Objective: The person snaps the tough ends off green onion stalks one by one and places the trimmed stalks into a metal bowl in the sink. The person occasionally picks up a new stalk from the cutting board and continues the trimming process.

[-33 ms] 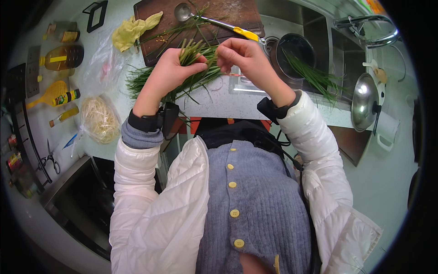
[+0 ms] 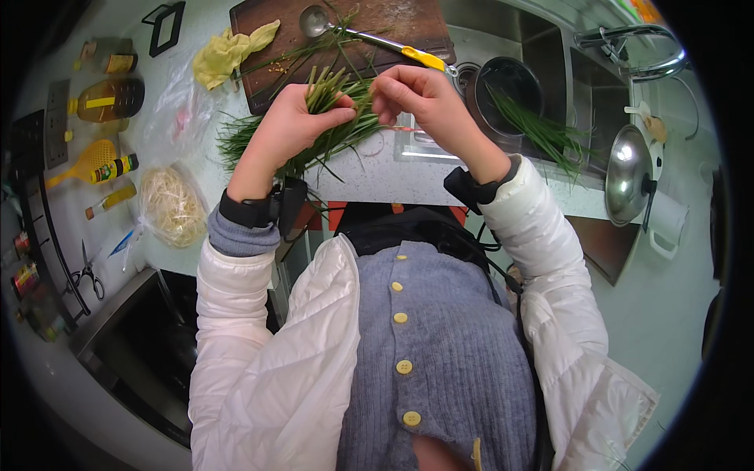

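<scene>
My left hand [image 2: 297,118] is wrapped round a bunch of green chives [image 2: 320,93], with the cut pale ends poking up past the thumb. More green blades spread below and to the left over the counter edge. Close by on the right, my right hand [image 2: 410,93] has its fingers curled in a pinch at the side of the bunch. What lies between those fingertips is too small to tell. A thin reddish strip [image 2: 405,129] shows just under the right hand; I cannot tell whether the hand touches it.
Beyond my hands lies a wooden cutting board [image 2: 267,71] with a yellow-handled ladle [image 2: 377,39] and loose chives. A yellow cloth [image 2: 228,55] and bagged noodle-like strands [image 2: 171,206] sit left. At right, a dark pot [image 2: 503,86] holding chives stands in the sink, near a lid [image 2: 626,173].
</scene>
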A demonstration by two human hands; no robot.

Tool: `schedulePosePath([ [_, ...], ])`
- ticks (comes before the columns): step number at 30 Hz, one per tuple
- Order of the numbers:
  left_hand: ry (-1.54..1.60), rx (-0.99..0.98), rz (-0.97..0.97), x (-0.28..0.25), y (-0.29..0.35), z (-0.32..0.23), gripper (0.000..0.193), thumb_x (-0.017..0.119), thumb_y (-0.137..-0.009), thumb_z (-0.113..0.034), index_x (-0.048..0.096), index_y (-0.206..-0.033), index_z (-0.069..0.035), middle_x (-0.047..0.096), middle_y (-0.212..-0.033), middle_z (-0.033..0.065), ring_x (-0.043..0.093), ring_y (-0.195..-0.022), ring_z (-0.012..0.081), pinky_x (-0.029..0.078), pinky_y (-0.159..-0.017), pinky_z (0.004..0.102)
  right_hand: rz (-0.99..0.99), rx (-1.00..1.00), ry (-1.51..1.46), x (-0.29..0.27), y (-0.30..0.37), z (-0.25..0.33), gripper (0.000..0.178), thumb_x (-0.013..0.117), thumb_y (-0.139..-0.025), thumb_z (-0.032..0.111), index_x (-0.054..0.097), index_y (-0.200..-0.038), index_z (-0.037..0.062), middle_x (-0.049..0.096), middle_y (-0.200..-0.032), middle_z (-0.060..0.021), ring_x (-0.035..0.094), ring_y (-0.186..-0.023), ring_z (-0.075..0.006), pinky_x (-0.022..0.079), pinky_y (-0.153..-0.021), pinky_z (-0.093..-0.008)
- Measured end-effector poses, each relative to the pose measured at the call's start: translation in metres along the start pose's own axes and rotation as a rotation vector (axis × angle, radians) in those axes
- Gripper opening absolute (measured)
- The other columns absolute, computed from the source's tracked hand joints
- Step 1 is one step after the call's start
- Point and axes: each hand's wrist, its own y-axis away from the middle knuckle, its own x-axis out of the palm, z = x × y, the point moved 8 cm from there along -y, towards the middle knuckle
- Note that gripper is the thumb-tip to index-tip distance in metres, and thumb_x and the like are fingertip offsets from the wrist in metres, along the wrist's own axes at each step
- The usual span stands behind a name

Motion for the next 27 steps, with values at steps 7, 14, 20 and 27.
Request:
schedulePosePath([
  [7, 0.122, -0.012, 0.027, 0.001, 0.006, -0.011, 0.015, 0.072, -0.084, -0.017, 0.070, -0.091, -0.005, 0.057, -0.066, -0.0065, 0.043, -0.051, 0.0013, 0.032, -0.044, 0.0196, 0.117, -0.046, 0.015, 0.016, -0.002, 0.008, 0.022, 0.064, -0.090, 0.014, 0.064, -0.106, -0.0012, 0.062, -0.078, -0.0008, 0.057, -0.069, -0.0059, 0.047, -0.064, -0.0209],
  [14, 0.056, -0.001, 0.055, -0.006, 0.011, -0.023, 0.017, 0.072, -0.083, -0.020, 0.070, -0.092, -0.005, 0.058, -0.067, -0.0067, 0.044, -0.052, 0.0011, 0.033, -0.044, 0.0194, -0.019, -0.044, 0.071, 0.006, -0.002, 0.015, 0.018, 0.064, -0.092, 0.018, 0.062, -0.085, 0.0013, 0.060, -0.070, 0.0008, 0.056, -0.062, -0.0055, 0.045, -0.058, -0.0209],
  [20, 0.065, -0.003, 0.093, 0.001, 0.011, -0.023, 0.017, 0.072, -0.084, -0.020, 0.068, -0.092, -0.005, 0.056, -0.065, -0.0063, 0.043, -0.050, 0.0020, 0.031, -0.044, 0.0198, 0.000, -0.010, 0.118, 0.005, -0.002, 0.017, 0.022, 0.062, -0.094, 0.020, 0.059, -0.079, 0.0034, 0.060, -0.070, 0.0011, 0.056, -0.061, -0.0055, 0.046, -0.059, -0.0202],
  [27, 0.168, 0.009, 0.082, -0.002, 0.010, -0.021, 0.015, 0.065, -0.087, -0.019, 0.067, -0.089, -0.005, 0.063, -0.071, -0.0026, 0.043, -0.050, 0.0015, 0.032, -0.045, 0.0188, -0.016, -0.032, 0.110, 0.001, -0.004, 0.014, 0.023, 0.063, -0.093, 0.022, 0.064, -0.084, 0.0009, 0.063, -0.071, 0.0001, 0.057, -0.061, -0.0051, 0.046, -0.055, -0.0199],
])
